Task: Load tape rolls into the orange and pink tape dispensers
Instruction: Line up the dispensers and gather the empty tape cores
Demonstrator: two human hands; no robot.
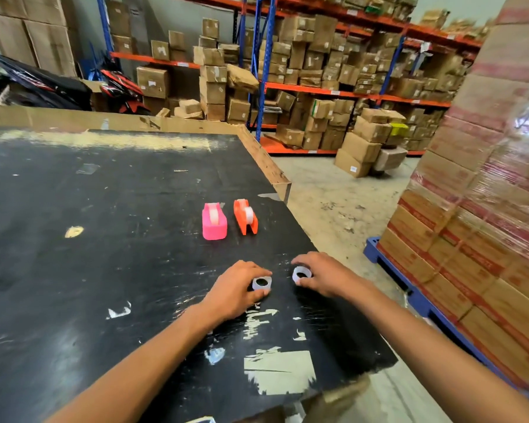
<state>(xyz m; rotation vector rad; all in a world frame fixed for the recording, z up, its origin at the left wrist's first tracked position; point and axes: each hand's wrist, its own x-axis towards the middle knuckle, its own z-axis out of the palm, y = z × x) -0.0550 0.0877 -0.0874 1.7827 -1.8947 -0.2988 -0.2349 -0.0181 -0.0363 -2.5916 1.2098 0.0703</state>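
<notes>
Even, fairly bright indoor light falls from above, leaving only soft, faint shadows under the hands on the black table (74,270). The wide lens bends the shelves (318,87) and edges, and the wrapped boxes (486,178) at right are smeared by motion blur.

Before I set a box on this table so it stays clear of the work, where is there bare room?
The whole black table left of the pink dispenser is bare, as is the stretch behind it. It is crowded near the right edge: the orange dispenser, and both hands, left and right, on tape rolls.
</notes>
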